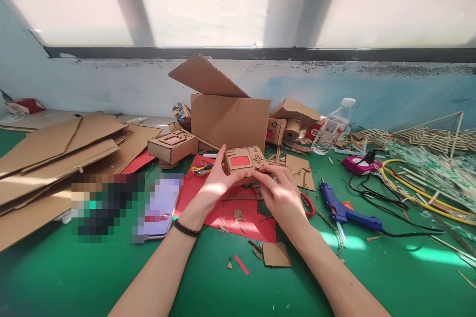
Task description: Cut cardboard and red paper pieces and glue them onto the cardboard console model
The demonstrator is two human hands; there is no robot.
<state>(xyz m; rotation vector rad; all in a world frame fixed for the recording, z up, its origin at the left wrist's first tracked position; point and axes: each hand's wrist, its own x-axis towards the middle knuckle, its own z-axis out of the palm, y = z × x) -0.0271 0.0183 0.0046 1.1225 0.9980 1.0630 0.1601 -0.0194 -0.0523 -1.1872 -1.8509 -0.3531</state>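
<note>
I hold a small cardboard game-console model (245, 160) with a red screen just above the red paper sheet (260, 225). My left hand (212, 183) grips its left side, fingers wrapped round the edge. My right hand (279, 191) holds its right lower side, fingers curled on the cardboard. A black bead bracelet sits on my left wrist. A second, similar cardboard console (173, 146) rests to the left, apart from both hands.
A blue glue gun (344, 209) with a black cord lies to the right. An open cardboard box (228, 119), a water bottle (332, 127) and flat cardboard sheets (52, 158) ring the green table (74, 277). A phone (159, 208) lies left; sticks and yellow tubing far right.
</note>
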